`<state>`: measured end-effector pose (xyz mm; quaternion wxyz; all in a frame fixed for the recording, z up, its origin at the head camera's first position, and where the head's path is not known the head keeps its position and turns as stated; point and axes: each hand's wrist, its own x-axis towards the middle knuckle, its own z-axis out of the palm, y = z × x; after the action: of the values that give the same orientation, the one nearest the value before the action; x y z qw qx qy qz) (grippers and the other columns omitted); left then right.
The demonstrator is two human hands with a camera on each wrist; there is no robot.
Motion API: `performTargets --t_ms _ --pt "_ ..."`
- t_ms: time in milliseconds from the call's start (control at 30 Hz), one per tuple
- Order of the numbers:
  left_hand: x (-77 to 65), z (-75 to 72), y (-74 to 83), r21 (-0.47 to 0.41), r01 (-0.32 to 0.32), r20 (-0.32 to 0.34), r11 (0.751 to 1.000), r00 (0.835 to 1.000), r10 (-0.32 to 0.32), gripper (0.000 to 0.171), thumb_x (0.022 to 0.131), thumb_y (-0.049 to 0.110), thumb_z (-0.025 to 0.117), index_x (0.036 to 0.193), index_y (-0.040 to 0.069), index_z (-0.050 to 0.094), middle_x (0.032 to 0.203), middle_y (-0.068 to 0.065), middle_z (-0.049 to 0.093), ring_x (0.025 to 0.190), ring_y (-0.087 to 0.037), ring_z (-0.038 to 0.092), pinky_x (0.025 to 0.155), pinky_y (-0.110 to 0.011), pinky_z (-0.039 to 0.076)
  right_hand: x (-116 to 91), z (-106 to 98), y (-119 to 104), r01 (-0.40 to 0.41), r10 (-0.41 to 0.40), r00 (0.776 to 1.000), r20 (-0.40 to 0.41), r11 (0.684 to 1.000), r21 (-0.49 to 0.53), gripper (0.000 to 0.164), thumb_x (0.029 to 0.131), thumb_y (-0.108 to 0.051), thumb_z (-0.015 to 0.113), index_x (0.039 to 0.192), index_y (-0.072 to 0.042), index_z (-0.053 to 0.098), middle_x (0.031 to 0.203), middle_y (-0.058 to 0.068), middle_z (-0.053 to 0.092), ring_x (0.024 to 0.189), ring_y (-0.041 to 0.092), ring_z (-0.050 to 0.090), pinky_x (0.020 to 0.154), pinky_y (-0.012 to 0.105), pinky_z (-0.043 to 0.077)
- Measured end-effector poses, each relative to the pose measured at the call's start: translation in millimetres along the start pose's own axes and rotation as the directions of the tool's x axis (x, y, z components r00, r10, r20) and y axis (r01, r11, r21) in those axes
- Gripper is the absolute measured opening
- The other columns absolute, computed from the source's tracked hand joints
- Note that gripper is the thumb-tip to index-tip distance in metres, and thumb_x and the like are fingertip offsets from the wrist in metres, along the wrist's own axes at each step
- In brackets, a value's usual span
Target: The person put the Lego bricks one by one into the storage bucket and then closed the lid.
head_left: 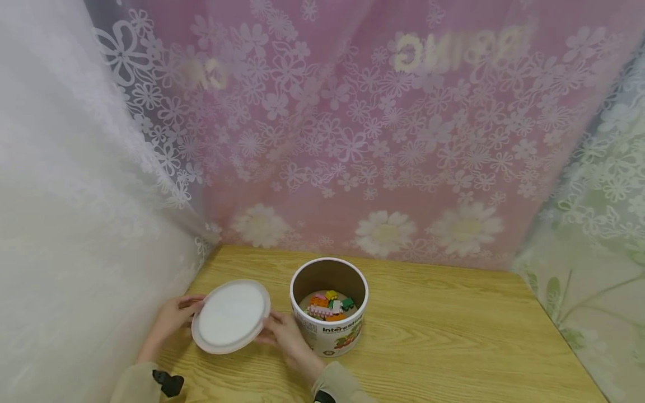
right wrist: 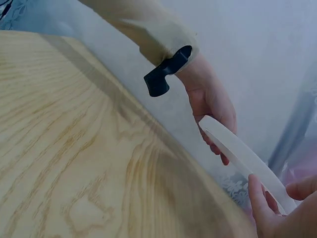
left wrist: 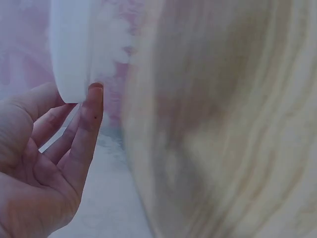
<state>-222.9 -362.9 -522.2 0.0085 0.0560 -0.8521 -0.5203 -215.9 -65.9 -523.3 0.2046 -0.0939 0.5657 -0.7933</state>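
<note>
A round white lid point(head_left: 232, 314) is held tilted above the left part of the table by both hands. My left hand point(head_left: 173, 320) grips its left edge; in the left wrist view the thumb and fingers point(left wrist: 88, 124) pinch the white rim point(left wrist: 72, 54). On the opposite edge my right hand point(head_left: 289, 338) pinches the lid between thumb and fingers, and the right wrist view shows the lid edge-on point(right wrist: 247, 156). Just right of that hand stands an open round tub point(head_left: 330, 338) with printed sides. Colourful toy building bricks point(head_left: 327, 307) lie at its bottom.
The wood-grain table point(head_left: 453, 336) extends to the right of the tub. A pink flowered curtain point(head_left: 353, 140) hangs behind it, with pale curtains at the left point(head_left: 75, 196) and right point(head_left: 604, 224) sides. A black strap device point(head_left: 168, 383) sits on the left sleeve.
</note>
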Motion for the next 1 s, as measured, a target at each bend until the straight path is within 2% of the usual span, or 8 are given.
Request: performTargets --t_ms 133,267,500,633,833,900,1000 --pt "-2.4 -7.6 11.9 -0.026 -0.005 0.026 1.0 1.0 0.005 0.05 0.103 0.028 0.061 0.138 -0.007 0.057 0.131 -0.028 0.061 0.095 -0.01 0.068 0.075 -0.034 0.061 -2.4 3.0 -13.6 0.002 -0.002 1.0 0.012 1.0 0.027 0.042 0.104 -0.006 0.053 0.142 0.01 0.051 0.108 0.017 0.07 0.087 0.016 0.069 0.087 0.038 0.06" --pt "-3.3 -13.6 22.0 -0.021 -0.006 0.031 1.0 1.0 0.007 0.055 0.103 0.034 0.06 0.14 -0.006 0.055 0.135 -0.027 0.06 0.095 -0.001 0.065 0.077 -0.034 0.061 -6.0 4.4 -26.6 0.001 -0.002 1.0 0.025 0.999 0.044 0.04 0.104 -0.008 0.054 0.141 0.009 0.052 0.109 0.015 0.069 0.087 0.016 0.069 0.089 0.039 0.059" --pt "-6.9 -18.2 40.3 -0.026 -0.019 0.028 0.999 0.999 0.02 0.058 0.104 0.036 0.059 0.141 -0.008 0.054 0.137 -0.026 0.058 0.096 0.006 0.06 0.079 -0.03 0.059 -13.0 4.9 -48.8 0.022 -0.027 0.997 0.079 0.997 0.074 0.041 0.105 -0.01 0.054 0.142 0.008 0.052 0.113 0.016 0.068 0.089 0.016 0.068 0.093 0.039 0.058" --pt "-10.9 -19.3 51.7 -0.076 -0.036 0.008 0.996 0.999 0.037 0.058 0.103 0.036 0.059 0.142 -0.007 0.053 0.136 -0.019 0.061 0.097 0.007 0.06 0.081 -0.028 0.058 -16.2 6.5 -61.7 0.031 -0.039 0.995 0.096 0.996 0.085 0.042 0.105 -0.009 0.054 0.143 0.007 0.052 0.112 0.014 0.069 0.088 0.014 0.067 0.094 0.04 0.057" --pt "-12.4 -19.6 66.3 -0.116 -0.089 0.013 0.989 0.996 0.091 0.058 0.103 0.036 0.06 0.142 -0.006 0.053 0.125 0.003 0.066 0.1 0.005 0.062 0.082 -0.031 0.059 -17.8 -1.4 -78.9 0.052 -0.059 0.992 0.108 0.996 0.066 0.042 0.105 -0.011 0.055 0.143 0.005 0.052 0.112 0.012 0.068 0.089 0.014 0.068 0.096 0.041 0.056" --pt "-11.9 -17.9 72.1 -0.121 -0.098 0.018 0.988 0.995 0.101 0.058 0.103 0.037 0.059 0.142 -0.005 0.053 0.123 0.004 0.066 0.1 0.004 0.063 0.082 -0.031 0.059 -17.7 -7.7 -84.7 0.067 -0.071 0.991 0.111 0.997 0.046 0.043 0.105 -0.011 0.054 0.145 0.004 0.051 0.113 0.012 0.068 0.09 0.013 0.068 0.095 0.039 0.056" --pt "-11.0 -13.5 82.0 -0.128 -0.122 0.029 0.984 0.992 0.127 0.058 0.104 0.036 0.059 0.143 -0.006 0.053 0.127 -0.006 0.065 0.1 0.002 0.063 0.081 -0.03 0.059 -17.8 -19.2 -93.1 0.087 -0.087 0.988 0.123 0.996 0.012 0.046 0.106 -0.011 0.053 0.149 0.004 0.046 0.118 0.013 0.067 0.091 0.012 0.068 0.094 0.035 0.057"
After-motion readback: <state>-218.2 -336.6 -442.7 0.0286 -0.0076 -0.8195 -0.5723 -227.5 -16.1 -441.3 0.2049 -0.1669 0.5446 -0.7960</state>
